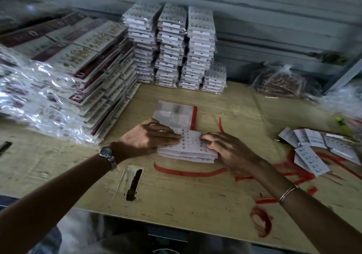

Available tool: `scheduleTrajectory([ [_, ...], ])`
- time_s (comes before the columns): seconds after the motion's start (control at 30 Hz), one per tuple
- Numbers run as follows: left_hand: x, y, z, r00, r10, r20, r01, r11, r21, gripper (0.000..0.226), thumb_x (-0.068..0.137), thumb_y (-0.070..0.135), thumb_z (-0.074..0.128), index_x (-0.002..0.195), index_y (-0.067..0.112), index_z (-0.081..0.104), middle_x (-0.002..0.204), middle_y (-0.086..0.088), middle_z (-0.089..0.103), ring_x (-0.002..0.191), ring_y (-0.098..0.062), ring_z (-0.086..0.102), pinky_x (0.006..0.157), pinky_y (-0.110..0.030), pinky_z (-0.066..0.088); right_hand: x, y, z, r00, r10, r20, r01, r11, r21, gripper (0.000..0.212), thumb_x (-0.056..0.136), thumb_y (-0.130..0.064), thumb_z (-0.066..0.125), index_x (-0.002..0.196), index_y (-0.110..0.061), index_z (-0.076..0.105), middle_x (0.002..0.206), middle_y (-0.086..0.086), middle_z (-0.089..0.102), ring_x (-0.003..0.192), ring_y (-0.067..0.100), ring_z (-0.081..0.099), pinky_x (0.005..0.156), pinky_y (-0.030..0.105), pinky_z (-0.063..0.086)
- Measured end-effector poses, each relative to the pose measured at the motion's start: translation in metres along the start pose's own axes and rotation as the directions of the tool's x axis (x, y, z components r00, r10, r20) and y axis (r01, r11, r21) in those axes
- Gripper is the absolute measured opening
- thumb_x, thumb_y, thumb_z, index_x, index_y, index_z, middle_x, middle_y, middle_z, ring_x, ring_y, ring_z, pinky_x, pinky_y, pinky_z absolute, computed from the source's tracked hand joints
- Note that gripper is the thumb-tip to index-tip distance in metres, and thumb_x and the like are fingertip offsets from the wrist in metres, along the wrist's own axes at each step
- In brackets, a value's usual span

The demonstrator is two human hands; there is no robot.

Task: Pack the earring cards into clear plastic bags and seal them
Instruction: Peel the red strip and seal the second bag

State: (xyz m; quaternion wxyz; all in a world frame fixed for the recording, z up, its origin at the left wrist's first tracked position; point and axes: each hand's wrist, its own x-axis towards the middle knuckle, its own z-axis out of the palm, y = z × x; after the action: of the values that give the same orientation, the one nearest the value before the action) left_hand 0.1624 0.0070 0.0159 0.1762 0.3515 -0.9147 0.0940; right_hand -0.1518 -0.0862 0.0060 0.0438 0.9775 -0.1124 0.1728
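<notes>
earring card stack (pixel 187 148) lay mid-surface (pixel 195 199) at the clear bag (pixel 172 113); left hand (pixel 150 139) fingers pressed flat on top, right hand (pixel 227 148) fingers bent, grip unclear; step judged squaring up, next needing the bag mouth opened.

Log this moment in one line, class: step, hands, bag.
step: card stack unbagged | left hand: presses stack's left side | right hand: holds its right edge | clear bag: beyond stack, red strip showing

Bag (pixel 172 113) behind card stack (pixel 188 152)
</notes>
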Motion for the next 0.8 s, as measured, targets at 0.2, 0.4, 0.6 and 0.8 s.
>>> scheduleTrajectory([
  [0.2, -0.007, -0.001, -0.009, 0.992, 0.066, 0.105, -0.062, 0.997, -0.040, 0.055, 0.084, 0.001, 0.070, 0.136, 0.014, 0.058, 0.144, -0.006, 0.054, 0.130, -0.018, 0.056, 0.101, -0.040, 0.051, -0.003, 0.000, -0.005, 0.993, -0.037, 0.110, 0.035, 0.999, 0.018, 0.029, 0.088, 0.003, 0.067, 0.113, -0.005, 0.056, 0.138, 0.016, 0.055, 0.126, 0.031, 0.055, 0.094, 0.045, 0.054],
  [0.4, -0.021, 0.022, -0.011, 0.967, -0.251, -0.042, 0.246, 0.964, -0.095, 0.075, 0.081, -0.012, 0.059, 0.150, 0.000, 0.031, 0.154, -0.017, 0.038, 0.140, -0.019, 0.039, 0.116, -0.038, 0.035, -0.011, -0.001, -0.012, 0.987, -0.017, 0.161, 0.006, 0.998, 0.070, 0.059, 0.081, 0.012, 0.066, 0.133, -0.011, 0.049, 0.152, 0.008, 0.042, 0.138, 0.024, 0.043, 0.105, 0.040, 0.047],
  [0.6, -0.040, 0.082, -0.008, 0.724, -0.672, -0.155, 0.642, 0.739, -0.203, 0.056, 0.089, 0.051, 0.055, 0.123, 0.006, 0.058, 0.111, -0.006, 0.064, 0.092, -0.017, 0.062, 0.075, -0.039, 0.050, -0.006, -0.031, -0.023, 0.977, 0.170, -0.128, -0.164, 0.985, 0.052, 0.060, 0.070, 0.022, 0.061, 0.122, -0.009, 0.061, 0.130, 0.010, 0.061, 0.117, 0.021, 0.057, 0.098, 0.038, 0.053],
  [0.8, -0.048, 0.122, -0.004, 0.535, -0.844, -0.029, 0.816, 0.526, -0.242, 0.026, 0.075, 0.051, 0.077, 0.087, 0.027, 0.073, 0.089, 0.012, 0.059, 0.081, -0.010, 0.056, 0.072, -0.029, 0.047, 0.025, -0.108, -0.018, 0.930, 0.294, -0.221, -0.208, 0.916, 0.342, 0.015, 0.091, -0.013, 0.058, 0.101, -0.008, 0.067, 0.087, 0.002, 0.067, 0.074, 0.009, 0.061, 0.064, 0.021, 0.055],
])
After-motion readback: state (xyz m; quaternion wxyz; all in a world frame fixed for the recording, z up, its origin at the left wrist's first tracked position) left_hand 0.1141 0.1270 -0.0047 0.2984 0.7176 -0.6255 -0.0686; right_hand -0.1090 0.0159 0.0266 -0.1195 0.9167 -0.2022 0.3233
